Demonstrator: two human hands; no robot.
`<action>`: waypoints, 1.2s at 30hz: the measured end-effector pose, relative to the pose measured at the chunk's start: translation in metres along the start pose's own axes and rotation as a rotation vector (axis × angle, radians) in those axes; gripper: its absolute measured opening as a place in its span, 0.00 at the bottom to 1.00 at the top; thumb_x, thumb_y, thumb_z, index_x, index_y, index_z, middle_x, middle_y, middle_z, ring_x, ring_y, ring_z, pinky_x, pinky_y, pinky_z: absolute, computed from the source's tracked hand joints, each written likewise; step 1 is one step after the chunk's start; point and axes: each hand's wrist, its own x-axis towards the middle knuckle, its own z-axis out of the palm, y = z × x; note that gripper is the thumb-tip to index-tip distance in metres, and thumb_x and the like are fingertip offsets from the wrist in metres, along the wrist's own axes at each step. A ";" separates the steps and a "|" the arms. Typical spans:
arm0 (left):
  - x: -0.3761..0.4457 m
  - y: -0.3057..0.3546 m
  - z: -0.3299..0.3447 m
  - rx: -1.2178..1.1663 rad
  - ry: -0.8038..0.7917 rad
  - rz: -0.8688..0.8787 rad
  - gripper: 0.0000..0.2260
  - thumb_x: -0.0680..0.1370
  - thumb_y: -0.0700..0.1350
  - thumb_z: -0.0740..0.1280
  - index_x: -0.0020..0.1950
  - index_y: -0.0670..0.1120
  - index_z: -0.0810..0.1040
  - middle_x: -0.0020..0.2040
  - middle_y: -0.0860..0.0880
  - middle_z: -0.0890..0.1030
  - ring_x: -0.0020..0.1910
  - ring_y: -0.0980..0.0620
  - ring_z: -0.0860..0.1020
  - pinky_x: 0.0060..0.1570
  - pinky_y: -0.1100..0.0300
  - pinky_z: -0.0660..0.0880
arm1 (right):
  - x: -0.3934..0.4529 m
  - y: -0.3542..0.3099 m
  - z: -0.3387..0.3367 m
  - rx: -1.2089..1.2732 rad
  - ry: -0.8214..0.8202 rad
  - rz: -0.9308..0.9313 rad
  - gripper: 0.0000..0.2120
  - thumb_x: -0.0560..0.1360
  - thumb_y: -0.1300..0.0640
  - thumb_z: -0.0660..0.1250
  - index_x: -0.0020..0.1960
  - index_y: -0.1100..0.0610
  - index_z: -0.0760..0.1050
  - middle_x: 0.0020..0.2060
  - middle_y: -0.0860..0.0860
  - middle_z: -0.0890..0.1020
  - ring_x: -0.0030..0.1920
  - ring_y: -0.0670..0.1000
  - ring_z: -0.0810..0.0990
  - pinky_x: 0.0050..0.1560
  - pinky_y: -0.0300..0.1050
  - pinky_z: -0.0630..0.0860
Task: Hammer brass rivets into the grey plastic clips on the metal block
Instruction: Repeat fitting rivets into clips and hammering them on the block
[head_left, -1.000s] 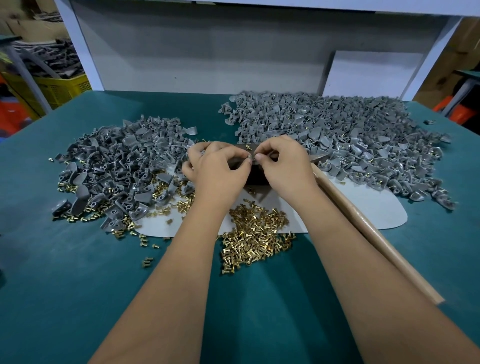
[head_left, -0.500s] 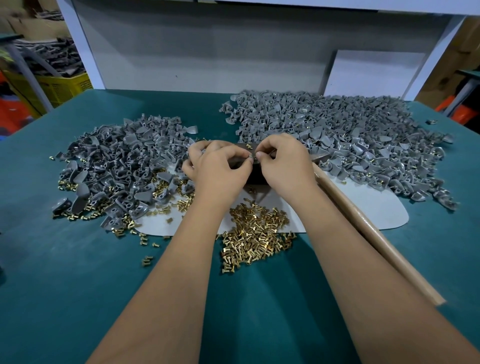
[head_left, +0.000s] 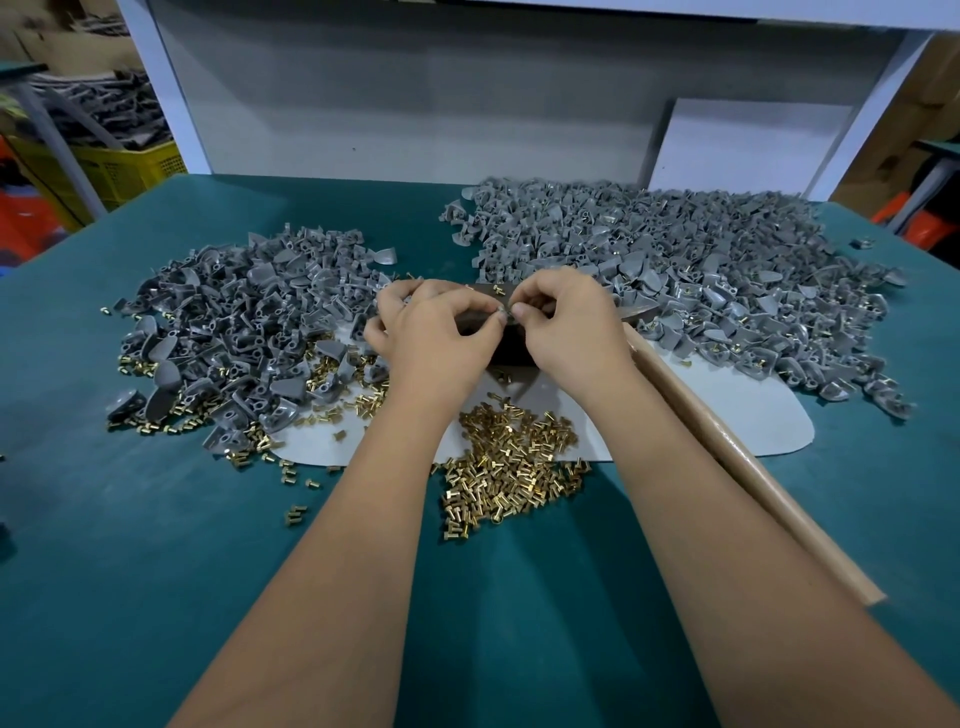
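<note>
Both hands meet over the dark metal block in the middle of the green worktop. The left hand and right hand curl their fingers and pinch one small thing together; I cannot tell what. Brass rivets lie just below, grey clips piled on both sides.

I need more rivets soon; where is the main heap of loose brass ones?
In the head view, the main rivet heap lies centre, between the forearms just below the left hand and right hand, at the grey mat's near edge.
</note>
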 end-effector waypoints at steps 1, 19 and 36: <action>0.000 0.000 0.000 0.003 -0.002 0.001 0.03 0.76 0.56 0.70 0.46 0.59 0.83 0.52 0.62 0.76 0.66 0.52 0.59 0.64 0.48 0.55 | -0.001 0.000 0.001 -0.027 0.004 -0.013 0.07 0.74 0.57 0.68 0.39 0.48 0.77 0.44 0.48 0.78 0.50 0.54 0.76 0.53 0.55 0.74; 0.003 -0.001 0.001 0.021 -0.002 0.012 0.04 0.77 0.55 0.70 0.49 0.59 0.83 0.56 0.59 0.79 0.67 0.51 0.59 0.63 0.49 0.54 | -0.002 0.002 -0.004 0.118 -0.020 0.000 0.03 0.74 0.57 0.69 0.44 0.53 0.81 0.43 0.47 0.81 0.48 0.49 0.77 0.51 0.49 0.74; 0.002 0.001 0.001 -0.044 -0.026 -0.004 0.04 0.77 0.51 0.70 0.50 0.57 0.84 0.54 0.58 0.78 0.68 0.49 0.59 0.67 0.42 0.58 | 0.005 -0.009 0.000 0.030 -0.014 0.111 0.08 0.73 0.57 0.70 0.37 0.49 0.77 0.39 0.50 0.82 0.45 0.53 0.79 0.50 0.53 0.77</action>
